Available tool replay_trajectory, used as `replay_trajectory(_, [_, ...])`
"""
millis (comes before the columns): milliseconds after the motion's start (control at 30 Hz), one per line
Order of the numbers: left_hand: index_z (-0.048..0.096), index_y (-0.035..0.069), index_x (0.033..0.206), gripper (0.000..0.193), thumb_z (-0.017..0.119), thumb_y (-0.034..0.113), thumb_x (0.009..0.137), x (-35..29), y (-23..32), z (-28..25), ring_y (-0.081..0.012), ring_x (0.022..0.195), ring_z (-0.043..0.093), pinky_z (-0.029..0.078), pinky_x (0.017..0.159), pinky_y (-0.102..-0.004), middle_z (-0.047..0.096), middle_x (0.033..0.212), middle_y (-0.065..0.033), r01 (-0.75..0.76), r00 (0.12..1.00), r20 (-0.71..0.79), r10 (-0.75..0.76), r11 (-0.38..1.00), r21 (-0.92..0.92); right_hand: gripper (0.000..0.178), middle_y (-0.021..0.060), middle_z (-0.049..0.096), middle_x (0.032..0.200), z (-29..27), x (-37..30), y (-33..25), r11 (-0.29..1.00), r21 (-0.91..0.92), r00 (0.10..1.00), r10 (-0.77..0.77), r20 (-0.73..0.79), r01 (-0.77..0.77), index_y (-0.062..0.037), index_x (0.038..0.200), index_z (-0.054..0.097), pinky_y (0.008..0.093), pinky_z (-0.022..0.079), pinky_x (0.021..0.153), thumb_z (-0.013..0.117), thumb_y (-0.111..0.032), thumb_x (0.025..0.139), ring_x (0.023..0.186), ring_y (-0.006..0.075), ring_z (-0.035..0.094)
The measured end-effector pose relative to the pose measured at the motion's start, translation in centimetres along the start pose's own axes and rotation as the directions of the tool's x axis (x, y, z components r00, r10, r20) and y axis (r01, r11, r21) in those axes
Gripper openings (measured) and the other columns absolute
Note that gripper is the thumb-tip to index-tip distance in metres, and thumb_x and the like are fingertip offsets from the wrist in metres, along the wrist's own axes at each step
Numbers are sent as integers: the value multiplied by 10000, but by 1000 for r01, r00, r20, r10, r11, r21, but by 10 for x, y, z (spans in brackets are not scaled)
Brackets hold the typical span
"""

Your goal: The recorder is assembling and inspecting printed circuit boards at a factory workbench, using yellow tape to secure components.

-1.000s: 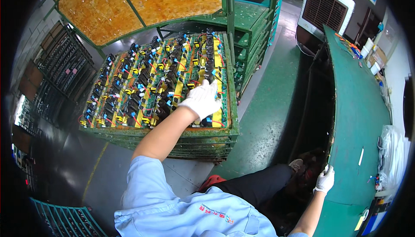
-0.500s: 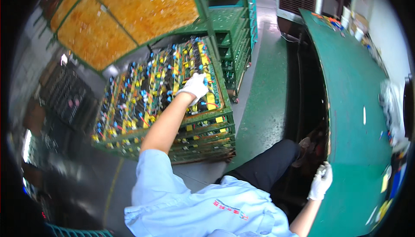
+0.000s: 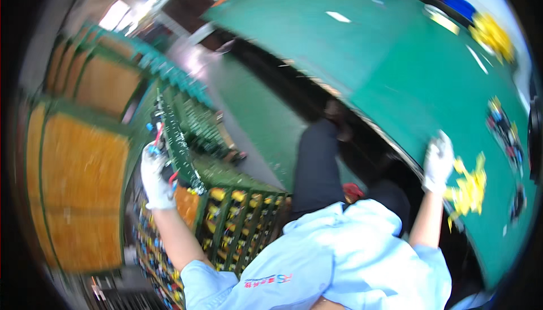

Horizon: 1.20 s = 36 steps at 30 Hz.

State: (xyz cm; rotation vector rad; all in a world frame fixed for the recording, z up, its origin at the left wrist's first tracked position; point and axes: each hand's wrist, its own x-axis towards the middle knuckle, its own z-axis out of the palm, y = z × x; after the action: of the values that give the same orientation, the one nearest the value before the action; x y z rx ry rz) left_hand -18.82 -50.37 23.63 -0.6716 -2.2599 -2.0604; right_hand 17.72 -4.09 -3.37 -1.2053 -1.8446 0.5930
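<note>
My left hand [image 3: 155,179], in a white glove, grips a long green circuit board [image 3: 176,140] by its component side. The board stands tilted on edge above the rack, with blue parts and red wires beside my fingers. Below it is a green metal rack [image 3: 218,225] packed with similar boards that carry yellow, blue and black parts. My right hand [image 3: 438,163], also gloved, rests at the near edge of the green worktable [image 3: 390,84]. Its fingers look stretched out and hold nothing I can see. A heap of yellow strips [image 3: 470,185] lies just right of it.
Another yellow bundle [image 3: 491,34] lies at the table's far right. Wired parts [image 3: 505,132] lie along its right side. A rack with brown panels [image 3: 82,188] stands at left. Green floor [image 3: 254,106] runs between racks and table. Motion blurs the picture.
My left hand has lifted a circuit board from the rack's top layer. My view has turned right, toward the worktable. My right hand stays by the table's edge.
</note>
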Motion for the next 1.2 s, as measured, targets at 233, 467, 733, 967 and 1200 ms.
replay_trajectory(233, [569,1,1204,394,572,46,812,23,-10,269,-146,1025,601,465,893,-275,633,1121,-59,104,777,620,-106,994,40,261,72,670,1006,-3,-9,-3,937,274,970,240,-50,-218,1,1166,619,265,499,775,631,-98,925,850,112,595])
replay_trajectory(467, [554,-5,1153,351,610,13,806,-10,-67,461,-157,872,616,502,789,-296,641,977,-84,-389,627,778,-50,844,368,294,192,676,986,-19,-11,-9,952,295,991,105,-83,-76,-25,1126,624,376,550,733,688,-61,841,843,357,678])
replay_trajectory(733, [621,15,1061,480,678,434,834,-86,-65,553,-407,872,659,528,765,-465,659,946,-238,-850,327,935,-138,389,355,451,202,648,1008,-23,-13,-2,921,389,992,69,-104,-24,2,1259,513,406,542,729,685,-77,849,838,357,659])
replay_trajectory(967, [678,27,996,549,720,526,770,-76,-64,567,-342,825,669,528,748,-426,673,874,-175,-870,-17,980,200,480,-113,513,213,583,1078,-64,-34,-20,935,295,980,198,32,-198,47,1307,440,390,526,762,634,-196,899,840,320,620])
replay_trajectory(1200, [698,112,1066,477,708,481,764,-101,-54,555,-266,1113,584,374,1032,-473,636,1102,-107,-903,-420,899,-127,154,-400,453,233,590,1131,-85,-56,-13,947,147,956,272,114,-287,36,1240,464,423,522,834,652,-140,868,968,383,626])
